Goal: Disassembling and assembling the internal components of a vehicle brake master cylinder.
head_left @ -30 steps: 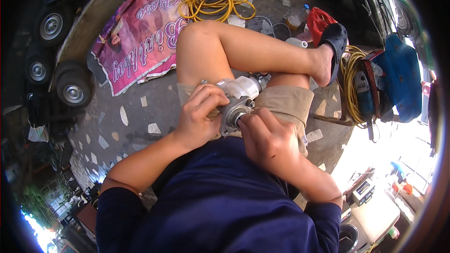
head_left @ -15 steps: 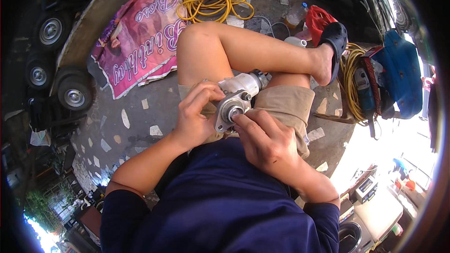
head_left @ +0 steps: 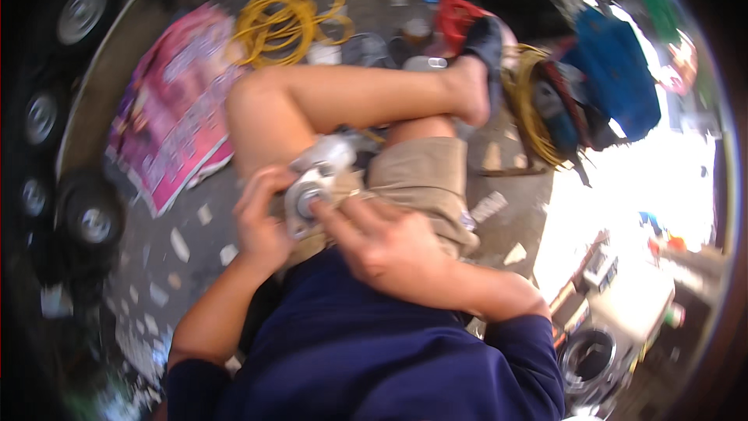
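Note:
A silver cast-metal housing with a flange (head_left: 331, 154) is held over my lap, its round bore facing me. My left hand (head_left: 263, 206) is closed around the left edge of the flange, thumb below and fingers above. The fingertips of my right hand (head_left: 382, 238) press at the bore's opening, the other fingers curled. Motion blurs the picture, so whether a small part sits between the right fingertips cannot be made out.
A pink printed banner (head_left: 175, 101) and a coiled yellow hose (head_left: 284, 27) lie on the floor ahead. On the right are a blue case (head_left: 615, 70) and a yellow cable coil (head_left: 534, 109). Wheels (head_left: 95, 222) line the left side.
The view has swung, so my legs, hands and the housing appear further left, and the picture is blurred. Left hand still grips the flange; right fingertips stay at the bore.

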The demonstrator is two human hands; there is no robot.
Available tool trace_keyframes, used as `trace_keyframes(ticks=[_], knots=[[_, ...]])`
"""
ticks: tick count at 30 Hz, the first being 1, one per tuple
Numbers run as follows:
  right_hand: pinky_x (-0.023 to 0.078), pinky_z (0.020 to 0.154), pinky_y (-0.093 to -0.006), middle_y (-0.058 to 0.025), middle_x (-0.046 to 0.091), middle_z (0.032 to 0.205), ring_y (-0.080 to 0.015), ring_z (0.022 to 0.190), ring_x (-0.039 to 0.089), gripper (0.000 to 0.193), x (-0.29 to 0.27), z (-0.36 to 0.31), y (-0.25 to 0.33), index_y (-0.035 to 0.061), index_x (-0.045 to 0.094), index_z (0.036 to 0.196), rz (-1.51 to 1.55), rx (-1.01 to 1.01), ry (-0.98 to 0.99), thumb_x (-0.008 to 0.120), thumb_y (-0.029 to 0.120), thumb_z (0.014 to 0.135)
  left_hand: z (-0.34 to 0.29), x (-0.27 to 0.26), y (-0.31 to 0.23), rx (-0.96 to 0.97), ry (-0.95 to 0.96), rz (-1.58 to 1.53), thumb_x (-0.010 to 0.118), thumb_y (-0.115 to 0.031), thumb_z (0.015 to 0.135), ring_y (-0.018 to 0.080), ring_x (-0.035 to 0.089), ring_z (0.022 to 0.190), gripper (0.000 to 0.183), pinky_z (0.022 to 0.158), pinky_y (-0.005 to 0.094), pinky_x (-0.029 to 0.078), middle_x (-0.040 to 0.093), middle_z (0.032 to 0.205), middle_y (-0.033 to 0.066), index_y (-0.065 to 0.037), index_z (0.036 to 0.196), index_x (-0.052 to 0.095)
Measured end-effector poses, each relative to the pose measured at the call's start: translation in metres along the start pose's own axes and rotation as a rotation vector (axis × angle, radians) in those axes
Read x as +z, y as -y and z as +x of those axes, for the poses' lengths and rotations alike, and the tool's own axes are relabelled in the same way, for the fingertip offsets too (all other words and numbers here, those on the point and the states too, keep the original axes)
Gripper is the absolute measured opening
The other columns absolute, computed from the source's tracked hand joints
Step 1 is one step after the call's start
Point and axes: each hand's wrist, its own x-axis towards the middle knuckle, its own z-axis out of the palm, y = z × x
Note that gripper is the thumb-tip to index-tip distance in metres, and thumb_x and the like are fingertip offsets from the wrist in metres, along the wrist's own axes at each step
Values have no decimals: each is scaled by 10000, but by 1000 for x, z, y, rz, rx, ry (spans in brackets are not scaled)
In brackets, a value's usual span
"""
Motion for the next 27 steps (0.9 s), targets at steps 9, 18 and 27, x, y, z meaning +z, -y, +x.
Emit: trace_keyframes(ticks=[9, 18, 27], knots=[[595, 629, -387, -141, 592, 1066, -277, 819, 708, 375, 11, 1, -13, 25, 594, 1201, 109, 78, 87, 641, 117, 840, 9, 9, -18, 162, 69, 73, 876, -69, 708, 360, 669, 1083, 528, 989, 475, 534, 651, 1126, 153, -36, 1136, 569], [562, 587, -367, -91, 595, 873, -262, 696, 674, 255, 24, -10, -31, 20, 625, 1079, 310, -104, -347, 688, 100, 845, 6, -7, -22, 425, 127, 329, 814, -175, 899, 423, 630, 1044, 527, 889, 490, 537, 591, 1232, 262, -66, 1306, 499], [566, 617, -339, -102, 695, 823, -227, 705, 719, 149, 2, -90, -153, 42, 673, 950, 261, 391, -693, 761, 4, 836, 38, -44, -40, 231, 59, 689, 837, -123, 859, 364, 636, 925, 375, 757, 414, 541, 625, 1096, 235, 53, 1093, 602]])
